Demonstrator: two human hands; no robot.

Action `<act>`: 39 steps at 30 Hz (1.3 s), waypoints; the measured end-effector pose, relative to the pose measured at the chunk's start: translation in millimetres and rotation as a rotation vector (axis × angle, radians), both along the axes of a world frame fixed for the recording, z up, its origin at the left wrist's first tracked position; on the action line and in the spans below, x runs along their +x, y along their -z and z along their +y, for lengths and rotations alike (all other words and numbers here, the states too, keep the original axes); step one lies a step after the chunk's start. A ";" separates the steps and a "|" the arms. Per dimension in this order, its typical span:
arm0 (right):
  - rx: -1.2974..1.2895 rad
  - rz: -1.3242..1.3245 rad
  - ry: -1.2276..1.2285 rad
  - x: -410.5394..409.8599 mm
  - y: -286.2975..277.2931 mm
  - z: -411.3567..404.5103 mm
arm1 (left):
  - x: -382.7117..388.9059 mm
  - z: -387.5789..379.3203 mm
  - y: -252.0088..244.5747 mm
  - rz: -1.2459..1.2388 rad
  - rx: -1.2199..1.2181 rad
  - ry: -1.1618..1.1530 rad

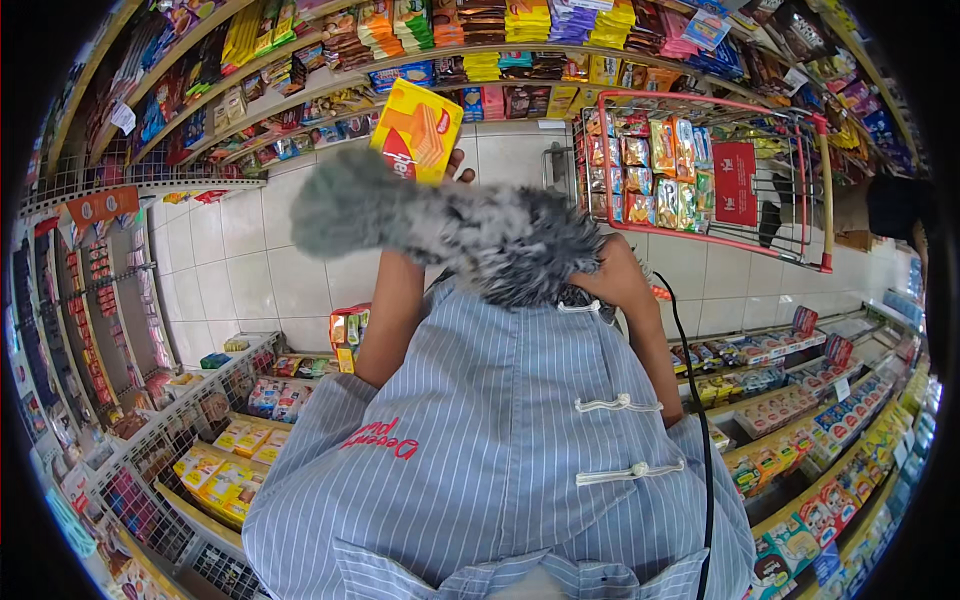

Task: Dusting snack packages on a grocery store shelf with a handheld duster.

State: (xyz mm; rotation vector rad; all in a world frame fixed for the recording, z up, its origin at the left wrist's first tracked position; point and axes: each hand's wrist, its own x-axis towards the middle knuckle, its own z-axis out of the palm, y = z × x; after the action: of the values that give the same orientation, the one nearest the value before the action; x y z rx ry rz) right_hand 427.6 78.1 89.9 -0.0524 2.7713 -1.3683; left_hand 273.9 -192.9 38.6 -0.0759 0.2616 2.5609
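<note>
A fluffy grey feather duster (487,232) crosses in front of my chest, its far end blurred. My right hand (616,274) grips it at its right end. Beyond the duster, a yellow packet of wafers (424,127) stands tilted, with my left hand (459,169) at its lower right edge. Only some fingertips of that hand show; the duster hides the rest, but the packet rests in its hold. Both things are above the tiled floor, in front of the snack shelves.
Shelves of packaged snacks (450,56) curve across the far side. A red-rimmed shopping cart (712,244) full of packets stands at the right, a person's leg (844,206) beside it. Low shelves (780,435) and a white wire rack (180,405) flank me. A black cable (701,420) hangs at my right.
</note>
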 end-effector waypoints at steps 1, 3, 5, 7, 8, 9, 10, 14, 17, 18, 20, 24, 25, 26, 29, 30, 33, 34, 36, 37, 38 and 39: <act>0.107 0.034 -0.030 0.4 -10.5 -4.0 | -1.3 7.4 -18.8 0.062 0.137 0.066; 0.135 0.018 0.001 -1.1 3.7 -1.9 | -0.4 13.5 -48.5 -0.174 -0.280 -0.172; -0.090 -0.121 0.288 -7.7 7.7 -5.1 | -0.3 3.7 -21.5 -0.324 -0.031 -0.124; -0.157 -0.256 0.327 -17.5 -12.1 -7.2 | 1.4 20.4 -49.3 0.008 -0.110 0.039; -0.208 -0.194 0.468 -19.3 -14.0 -6.9 | 1.4 23.0 -50.7 0.012 -0.110 0.044; -0.263 -0.131 0.601 -21.8 -13.6 -7.4 | 1.9 24.7 -52.1 0.018 -0.114 0.043; -0.268 -0.127 0.595 -20.6 -13.6 -6.6 | -0.5 26.1 -49.0 0.034 -0.104 0.063; -0.385 -0.151 0.448 0.8 -25.9 -8.1 | -9.0 16.7 -35.7 -0.145 0.147 0.050; 0.042 -0.069 0.066 6.4 -15.0 -4.6 | -0.2 4.2 -30.8 0.002 0.068 0.031; 0.042 -0.063 0.056 2.7 -9.0 -3.9 | -9.1 4.2 -37.4 0.225 0.167 0.131; 0.089 -0.357 0.122 -11.6 1.3 -3.2 | -10.5 6.1 -50.9 0.154 0.064 0.081; -0.189 -0.067 0.514 -53.6 -5.9 -15.7 | 5.7 1.2 -44.7 -0.012 -0.117 -0.056; -0.144 -0.009 0.627 -64.0 -16.5 -13.8 | 14.2 0.0 -49.2 -0.018 -0.093 -0.056; -0.147 0.098 0.708 -78.2 -22.1 -7.5 | 18.9 -1.0 -48.5 -0.018 -0.097 -0.083; -0.270 0.233 0.922 -93.5 -45.2 23.2 | 34.2 -13.5 -47.0 0.010 -0.120 -0.114; -0.298 0.448 0.911 -99.2 -50.3 33.0 | 39.5 -20.1 -48.0 -0.019 -0.100 -0.151; -0.422 0.848 0.985 -116.6 -68.7 60.8 | 52.3 -39.7 -36.8 -0.084 -0.110 -0.219; -0.518 1.032 1.082 -120.4 -78.3 65.4 | 57.0 -45.2 -36.7 -0.075 -0.118 -0.241; -0.404 1.010 1.113 -120.9 -105.9 67.2 | 60.8 -54.1 -37.2 -0.087 -0.160 -0.285; -0.293 0.987 1.139 -118.1 -115.1 71.0 | 58.8 -58.9 -30.3 -0.140 -0.212 -0.298; -0.107 1.025 1.075 -118.3 -113.8 84.2 | 60.7 -63.2 -24.3 -0.083 -0.216 -0.314; -0.066 1.040 1.103 -113.7 -109.3 105.6 | 57.8 -59.5 -27.8 -0.024 -0.207 -0.307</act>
State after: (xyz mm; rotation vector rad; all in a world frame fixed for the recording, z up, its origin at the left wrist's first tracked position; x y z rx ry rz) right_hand 313.9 183.6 199.3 1.3051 3.7905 -2.0328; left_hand 331.7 -252.3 66.4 -0.2409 0.5427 2.8253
